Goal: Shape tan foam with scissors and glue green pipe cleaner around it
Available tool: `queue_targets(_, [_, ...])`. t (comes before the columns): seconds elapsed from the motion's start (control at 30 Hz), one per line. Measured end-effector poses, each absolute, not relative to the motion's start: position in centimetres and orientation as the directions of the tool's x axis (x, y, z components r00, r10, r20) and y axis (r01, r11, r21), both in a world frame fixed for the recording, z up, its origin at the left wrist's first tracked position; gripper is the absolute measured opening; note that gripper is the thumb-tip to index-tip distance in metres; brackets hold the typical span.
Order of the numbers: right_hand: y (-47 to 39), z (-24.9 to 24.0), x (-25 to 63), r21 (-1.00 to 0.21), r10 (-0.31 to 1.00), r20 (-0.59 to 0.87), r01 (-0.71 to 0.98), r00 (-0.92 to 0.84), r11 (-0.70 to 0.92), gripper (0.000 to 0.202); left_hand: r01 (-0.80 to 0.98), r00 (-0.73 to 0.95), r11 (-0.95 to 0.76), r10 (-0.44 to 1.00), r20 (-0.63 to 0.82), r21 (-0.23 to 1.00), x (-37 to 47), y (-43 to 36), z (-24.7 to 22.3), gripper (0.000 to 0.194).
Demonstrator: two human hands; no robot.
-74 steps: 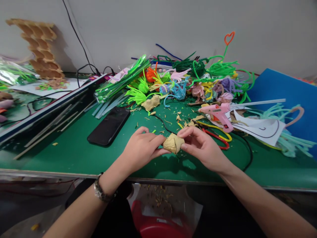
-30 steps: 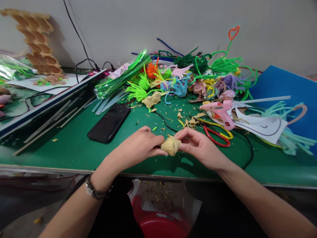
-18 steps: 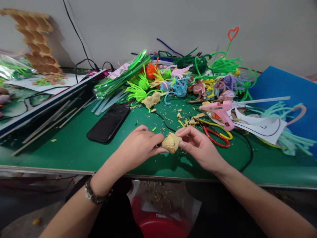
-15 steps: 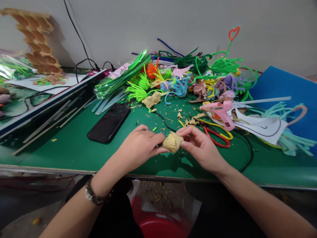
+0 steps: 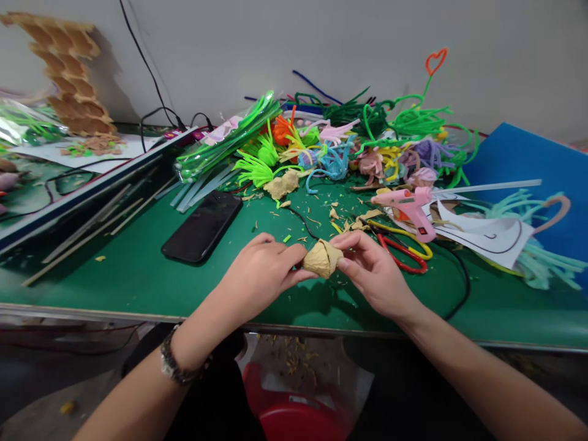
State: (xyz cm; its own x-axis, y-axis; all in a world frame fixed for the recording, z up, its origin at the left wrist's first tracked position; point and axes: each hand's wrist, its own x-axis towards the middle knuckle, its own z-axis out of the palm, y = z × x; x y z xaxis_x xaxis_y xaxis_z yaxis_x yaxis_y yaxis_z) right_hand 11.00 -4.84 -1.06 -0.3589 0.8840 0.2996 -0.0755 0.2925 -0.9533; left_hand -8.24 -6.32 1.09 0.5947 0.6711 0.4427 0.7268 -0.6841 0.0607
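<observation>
**Pale yellow piece pinched between both hands, front of green table**

Head feed, one view. I have both of the wearer's hands in frame, reaching in over the near edge of the green table [image 5: 119,288].

Work: the pale yellow piece [image 5: 319,260], small, rough-surfaced and rounded, with a dark slit running across its upper face. I read it as held a little above the tabletop; a shadow lies on the green below.

Left hand [image 5: 264,269]: fingers curled, thumb and index closed against the left side of the piece. Bracelet [image 5: 174,364] on that wrist.

Right hand [image 5: 373,271]: thumb and forefinger pinched on the right rim, other fingers loosely bent. I cannot tell how firm either grip is.

Surroundings: tan scraps [image 5: 361,224] lie just beyond the right hand, next to a tool with red and yellow handles [image 5: 420,268]. A pink glue gun [image 5: 413,211] with a translucent stick sits behind that tool. Black phone [image 5: 202,228] lies beyond the left hand, to its left. Toward the wall I log a bright heap of pipe cleaners [image 5: 331,160]; a lumpy tan piece [image 5: 282,184] lies at its front edge.
</observation>
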Motion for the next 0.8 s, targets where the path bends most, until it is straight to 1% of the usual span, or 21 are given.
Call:
queue_targets(0.53, [-4.8, -1.4, 11.1, -0.938, 0.863, 0.332, -0.039, -0.382, 0.344, 0.011, 0.728, 0.583, -0.677, 0.694, 0.423, 0.109, -8.2, -6.3, 0.9, 0.05])
queue_targets(0.67, [-4.8, -0.8, 11.1, -0.908, 0.837, 0.375, 0.022, -0.399, 0.417, 0.01, 0.734, 0.587, -0.676, 0.677, 0.445, 0.06, -8.2, -6.1, 0.8, 0.052])
queue_targets(0.8, [-5.0, 0.1, 11.3, -0.867, 0.784, 0.405, 0.074, -0.47, 0.492, 0.02, 0.736, 0.593, -0.677, 0.626, 0.507, -0.024, -8.4, -6.1, 1.0, 0.051])
